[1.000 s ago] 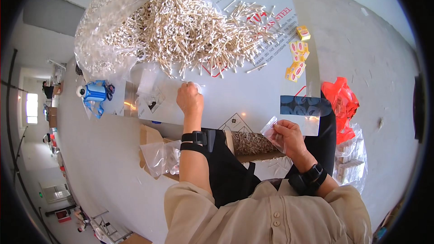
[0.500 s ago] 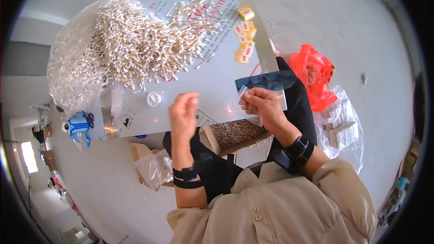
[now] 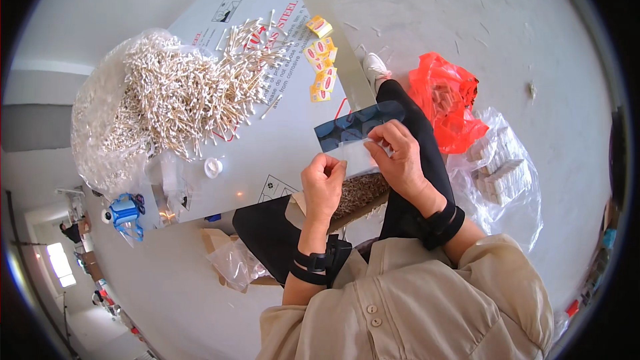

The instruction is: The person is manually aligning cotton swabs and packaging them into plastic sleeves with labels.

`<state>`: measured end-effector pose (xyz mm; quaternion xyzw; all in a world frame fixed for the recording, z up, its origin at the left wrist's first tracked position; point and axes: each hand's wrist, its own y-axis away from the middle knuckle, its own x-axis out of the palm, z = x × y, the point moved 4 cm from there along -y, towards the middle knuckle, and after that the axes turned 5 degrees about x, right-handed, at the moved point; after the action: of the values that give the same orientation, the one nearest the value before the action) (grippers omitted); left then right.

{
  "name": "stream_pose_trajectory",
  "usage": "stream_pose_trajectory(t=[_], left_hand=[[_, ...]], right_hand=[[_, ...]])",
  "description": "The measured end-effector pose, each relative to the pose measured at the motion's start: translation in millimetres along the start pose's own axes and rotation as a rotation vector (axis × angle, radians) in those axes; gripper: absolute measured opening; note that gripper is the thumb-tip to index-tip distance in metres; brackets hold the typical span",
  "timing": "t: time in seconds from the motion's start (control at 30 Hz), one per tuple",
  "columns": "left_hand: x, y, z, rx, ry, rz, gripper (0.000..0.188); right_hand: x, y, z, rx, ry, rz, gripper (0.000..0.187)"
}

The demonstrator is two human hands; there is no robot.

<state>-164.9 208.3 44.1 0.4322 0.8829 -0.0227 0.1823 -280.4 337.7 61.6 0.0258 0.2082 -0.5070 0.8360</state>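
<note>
Two hands (image 3: 323,190), one small clear bag (image 3: 357,160) between them, one table (image 3: 267,163), one round white tub (image 3: 213,168), one dark film strip (image 3: 360,120), one red bag (image 3: 443,103), one yellow box (image 3: 319,26); overlapping yellow packets (image 3: 321,57) and heaped cotton swabs (image 3: 180,93) beyond exact counting

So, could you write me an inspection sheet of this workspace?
Surface: grey, printed tabletop.
Job's things: small clear bag between the hands; heaped cotton swabs, partly inside a large clear bag.
Clutter: yellow packets, small white tub, blue container.
Hands: right hand pinches the small clear bag; left hand has fingertips at its edge, grip unclear.
Cables: nothing seen for certain.
Surroundings: red plastic bag and white bundles in clear plastic, right.
</note>
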Motion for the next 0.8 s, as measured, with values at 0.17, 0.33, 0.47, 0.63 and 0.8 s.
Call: stream_pose_trajectory(t=[0.17, 0.33, 0.47, 0.63, 0.8], left_hand=[[24, 4, -9, 0.078, -0.038, 0.038, 0.019], [42, 1, -5, 0.030, 0.063, 0.167, 0.023], [52, -4, -9, -0.019, 0.152, 0.283, 0.022], [65, -8, -13, -0.051, 0.185, 0.366, 0.021], [72, -9, -8, -0.272, 0.587, 0.365, 0.017]], right_hand=[[17, 17, -29, 0.504, -0.479, 0.406, 0.017], [3, 16, -43, 0.661, -0.697, 0.411, 0.016], [-7, 8, -51, 0.526, -0.592, 0.438, 0.013], [-22, 0, -57, 0.550, -0.551, 0.498, 0.011], [-17, 4, -62, 0.709, -0.831, 0.382, 0.010]])
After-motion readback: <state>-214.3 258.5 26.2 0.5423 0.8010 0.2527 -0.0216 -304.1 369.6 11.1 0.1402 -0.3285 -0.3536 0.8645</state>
